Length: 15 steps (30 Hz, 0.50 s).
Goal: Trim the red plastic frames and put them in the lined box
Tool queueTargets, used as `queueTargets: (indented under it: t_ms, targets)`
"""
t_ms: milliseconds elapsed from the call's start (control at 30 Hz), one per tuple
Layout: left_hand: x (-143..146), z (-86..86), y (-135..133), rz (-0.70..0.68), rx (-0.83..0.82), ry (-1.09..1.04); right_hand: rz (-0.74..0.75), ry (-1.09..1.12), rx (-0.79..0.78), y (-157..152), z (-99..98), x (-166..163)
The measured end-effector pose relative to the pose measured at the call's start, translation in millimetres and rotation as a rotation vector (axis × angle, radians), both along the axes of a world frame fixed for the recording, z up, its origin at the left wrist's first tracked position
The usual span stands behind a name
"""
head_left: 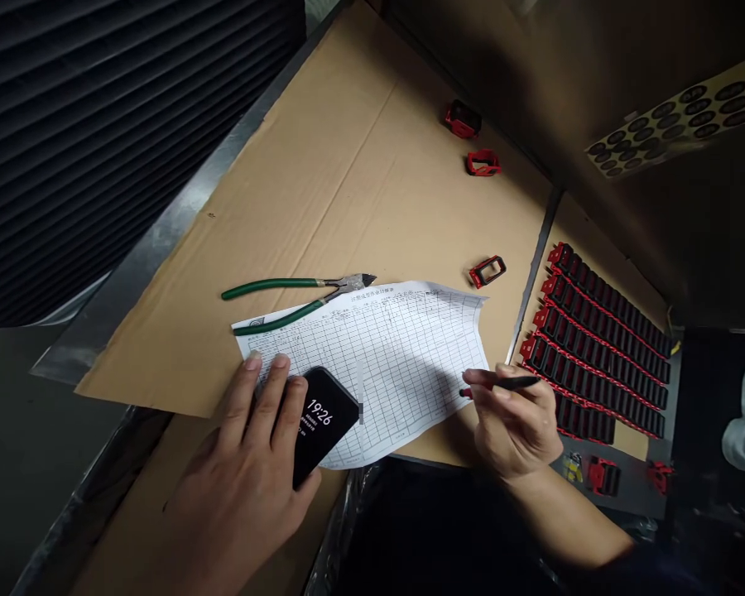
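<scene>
The right hand [518,422] is closed around a black pen [500,384] in a writing grip, and the pen lies almost level, with its long axis running left to right and its red tip toward the left. This tip sits at the right edge of the printed form sheet [385,356], so the sheet lies to the left of the right hand and just beside it. The left hand [248,463] is nearer to the sheet's lower left corner; it lies mostly flat, its fingers spread over the paper, and it touches a black phone [323,422] that rests on the sheet with the time lit on its screen. Whether this hand really grips the phone or only rests against it, I cannot tell. Beyond the sheet, green-handled cutting pliers [291,302] lie on the cardboard sheet [348,165], their handles overlapping the upper left corner of the paper. Near the sheet's far right corner lies one loose red-and-black plastic part [487,271]. To the right, rows of red-and-black parts [602,339] stand packed closely.
</scene>
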<state>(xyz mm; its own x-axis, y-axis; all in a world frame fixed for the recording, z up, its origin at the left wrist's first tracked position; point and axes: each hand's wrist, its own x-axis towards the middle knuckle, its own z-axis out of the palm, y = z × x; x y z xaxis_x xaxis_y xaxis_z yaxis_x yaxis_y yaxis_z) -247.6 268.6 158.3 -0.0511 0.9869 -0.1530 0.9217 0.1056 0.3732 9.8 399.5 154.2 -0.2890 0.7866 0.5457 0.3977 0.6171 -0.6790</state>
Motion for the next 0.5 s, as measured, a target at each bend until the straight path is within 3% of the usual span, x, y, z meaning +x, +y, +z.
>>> queueTargets:
  t_ms: [200,500]
  targets:
    - [-1.2,0.2,-0.1,-0.027,-0.006,-0.001,-0.034,0.107,0.015,-1.0,-24.2,-6.8]
    - [-0.7,-0.9,-0.8,-0.047,-0.003,0.044,-0.053,0.031,0.042,-7.0,-35.2,4.2]
